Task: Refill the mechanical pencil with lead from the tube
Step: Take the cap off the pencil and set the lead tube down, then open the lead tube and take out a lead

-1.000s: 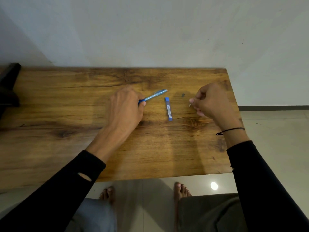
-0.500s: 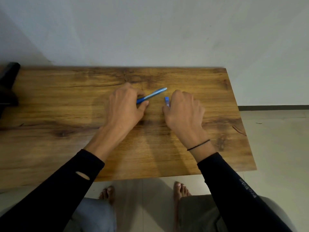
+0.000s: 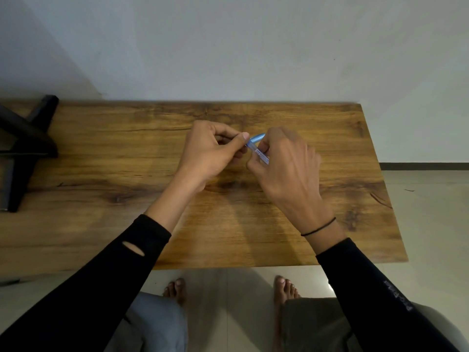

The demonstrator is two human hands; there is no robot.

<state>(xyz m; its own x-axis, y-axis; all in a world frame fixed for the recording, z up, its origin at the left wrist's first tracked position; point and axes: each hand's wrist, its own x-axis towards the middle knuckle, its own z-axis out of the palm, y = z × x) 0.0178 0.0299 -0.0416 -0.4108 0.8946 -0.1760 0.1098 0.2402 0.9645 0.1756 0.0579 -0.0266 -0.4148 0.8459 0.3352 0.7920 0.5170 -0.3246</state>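
Both hands meet above the middle of the wooden table (image 3: 101, 199). My left hand (image 3: 208, 154) is closed around the blue mechanical pencil (image 3: 258, 137); only its light blue end shows, poking out between the hands. My right hand (image 3: 284, 168) pinches the small clear lead tube (image 3: 261, 155) with its white label and blue cap. The tube is lifted off the table and tilted, its capped end up against my left thumb and forefinger. Most of the pencil is hidden by the fingers.
A black angular object (image 3: 25, 148) sits on the table's far left end. The table's right edge (image 3: 380, 186) drops to a tiled floor, and a pale wall stands behind. Bare feet and knees show below the front edge.
My right hand picked the lead tube up off the table and brought it to my left hand. My left hand lifted the pencil and turned in toward the tube.
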